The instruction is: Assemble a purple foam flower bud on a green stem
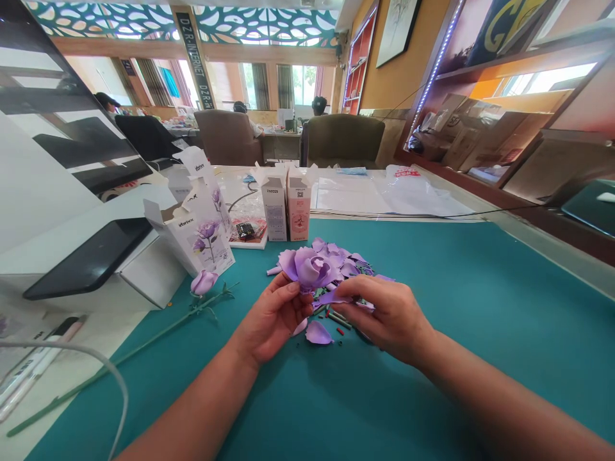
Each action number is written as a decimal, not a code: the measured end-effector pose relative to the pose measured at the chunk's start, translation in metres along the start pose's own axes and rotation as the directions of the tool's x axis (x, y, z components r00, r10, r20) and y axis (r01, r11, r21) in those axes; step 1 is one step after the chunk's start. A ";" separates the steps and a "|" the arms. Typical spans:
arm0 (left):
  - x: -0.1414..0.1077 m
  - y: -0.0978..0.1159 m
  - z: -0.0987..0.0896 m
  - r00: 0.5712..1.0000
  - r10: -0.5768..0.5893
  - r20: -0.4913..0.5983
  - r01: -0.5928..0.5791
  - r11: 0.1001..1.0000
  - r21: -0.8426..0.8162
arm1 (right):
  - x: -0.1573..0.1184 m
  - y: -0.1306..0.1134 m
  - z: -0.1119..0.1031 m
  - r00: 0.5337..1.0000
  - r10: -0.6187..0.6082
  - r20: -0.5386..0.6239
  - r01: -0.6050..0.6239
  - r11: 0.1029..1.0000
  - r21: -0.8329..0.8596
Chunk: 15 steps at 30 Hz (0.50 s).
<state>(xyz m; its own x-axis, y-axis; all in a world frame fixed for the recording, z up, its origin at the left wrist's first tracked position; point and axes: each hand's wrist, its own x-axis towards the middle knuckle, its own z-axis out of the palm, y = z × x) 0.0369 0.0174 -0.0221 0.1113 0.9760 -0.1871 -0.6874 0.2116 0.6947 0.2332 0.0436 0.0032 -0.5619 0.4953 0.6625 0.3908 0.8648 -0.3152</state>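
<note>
Between the fingers of my left hand [281, 314] is a purple artificial rose [313, 267], its open bloom facing up and toward me. My right hand [391, 314] pinches a purple petal [332, 298] close to the underside of the bloom; whether the two touch I cannot tell. Behind and below the hands lies a pile of loose purple petals [343, 256], partly hidden by the rose. One loose petal [319, 333] rests on the green mat [480, 358] just in front. Small green stem pieces [340, 319] and a red piece [340, 331] are scattered beneath my right hand.
Left on the mat lies a long green stem [158, 336] with a finished purple rosebud [204, 282]. Opened flower boxes [211, 240] and upright cartons [298, 214] stand behind. A dark phone-like slab [91, 256] rests on a white box. A cable [122, 378] curves at lower left.
</note>
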 end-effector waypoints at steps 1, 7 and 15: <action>0.000 0.000 0.000 1.000 0.000 0.001 0.000 1.000 0.002 | 0.000 0.001 0.000 1.000 -0.009 0.000 0.009 1.000 -0.003; 0.000 0.000 0.001 1.000 -0.012 -0.026 0.012 1.000 0.002 | -0.001 0.001 0.001 0.999 0.005 -0.051 -0.003 0.999 0.041; 0.002 -0.003 0.000 1.000 -0.003 -0.009 0.003 1.000 -0.013 | -0.002 -0.001 0.009 0.984 0.172 -0.053 -0.153 0.954 0.256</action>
<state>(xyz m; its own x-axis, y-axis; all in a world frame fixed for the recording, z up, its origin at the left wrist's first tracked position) 0.0390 0.0183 -0.0244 0.1067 0.9748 -0.1958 -0.6964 0.2138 0.6850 0.2271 0.0427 -0.0040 -0.4471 0.6319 0.6331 0.2727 0.7703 -0.5764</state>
